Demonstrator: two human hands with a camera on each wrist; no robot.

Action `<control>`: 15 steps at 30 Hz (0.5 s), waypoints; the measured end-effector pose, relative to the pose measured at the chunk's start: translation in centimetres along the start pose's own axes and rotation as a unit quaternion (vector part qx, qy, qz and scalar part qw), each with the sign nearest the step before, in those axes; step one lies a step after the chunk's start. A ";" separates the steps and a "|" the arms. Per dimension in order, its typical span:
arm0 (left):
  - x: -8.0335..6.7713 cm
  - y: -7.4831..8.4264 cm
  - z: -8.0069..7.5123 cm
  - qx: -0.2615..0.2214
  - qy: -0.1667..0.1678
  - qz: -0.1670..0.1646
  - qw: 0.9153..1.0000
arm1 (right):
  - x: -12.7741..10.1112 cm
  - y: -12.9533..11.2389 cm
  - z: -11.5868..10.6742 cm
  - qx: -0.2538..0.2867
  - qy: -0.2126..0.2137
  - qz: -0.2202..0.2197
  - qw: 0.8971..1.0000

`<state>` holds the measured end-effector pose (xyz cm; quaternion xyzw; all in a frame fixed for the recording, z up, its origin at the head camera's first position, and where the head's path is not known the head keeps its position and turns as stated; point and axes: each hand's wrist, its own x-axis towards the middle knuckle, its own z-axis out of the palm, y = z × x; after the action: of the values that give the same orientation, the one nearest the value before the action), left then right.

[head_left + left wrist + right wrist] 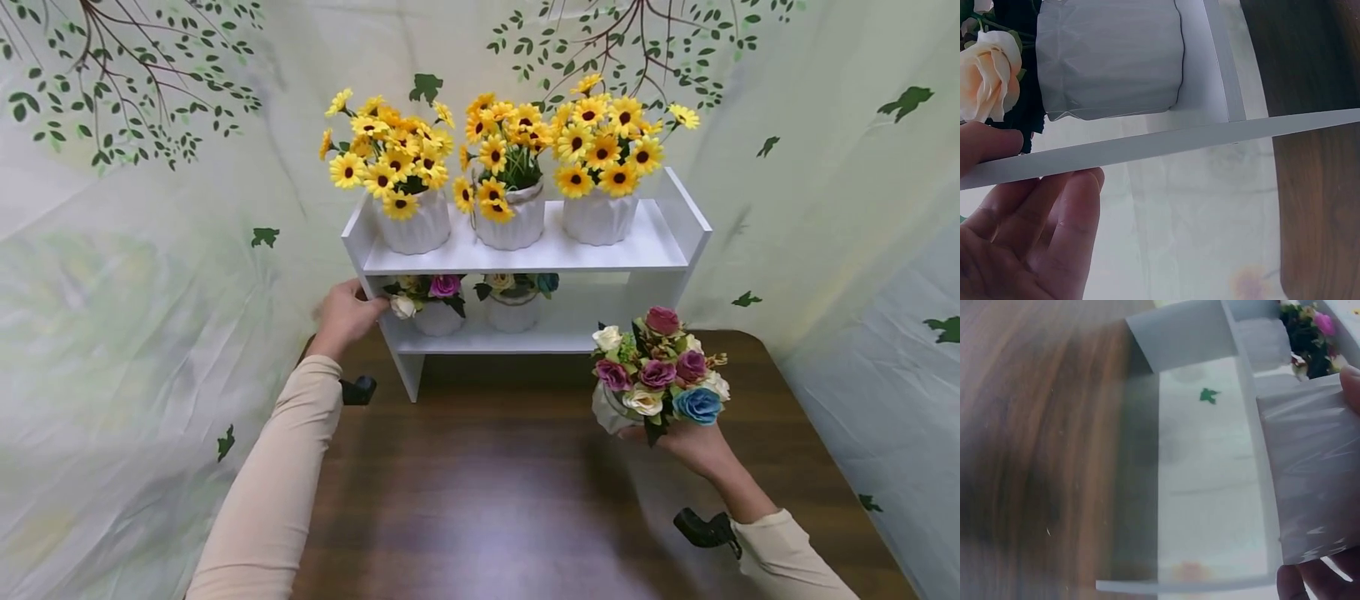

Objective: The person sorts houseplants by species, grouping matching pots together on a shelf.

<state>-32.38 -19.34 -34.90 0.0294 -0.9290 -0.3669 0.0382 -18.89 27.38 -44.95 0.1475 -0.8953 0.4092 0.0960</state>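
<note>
A white two-tier shelf (pixel 480 260) stands at the back of the table. My left hand (pixel 347 315) grips its left side panel; in the left wrist view the thumb lies on the inner face and the fingers (pixel 1079 212) on the outer. Close to that thumb is a cream rose (pixel 990 75) of a potted bouquet (pixel 438 308) on the lower tier. My right hand (pixel 693 446) holds a white pot of mixed roses (pixel 660 375), tilted, in front of the shelf's right half. In the right wrist view, its wrapped pot (pixel 1313 469) overlaps the lower shelf edge.
Three white pots of yellow daisies (pixel 510 217) line the upper tier. A second rose pot (pixel 513 308) is beside the first on the lower tier. Under everything is a dark brown wooden table (pixel 480 483). Leaf-printed cloth (pixel 150 317) hangs around the sides and back.
</note>
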 end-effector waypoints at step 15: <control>0.2 -0.3 -0.2 -0.002 -0.019 -0.018 1.000 | 3.7 -2.8 -1.1 -0.014 0.035 0.055 0.998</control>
<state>-32.56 -19.68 -34.98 0.0387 -0.9283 -0.3696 0.0142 -21.38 25.76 -41.22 0.0820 -0.9037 0.4064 0.1071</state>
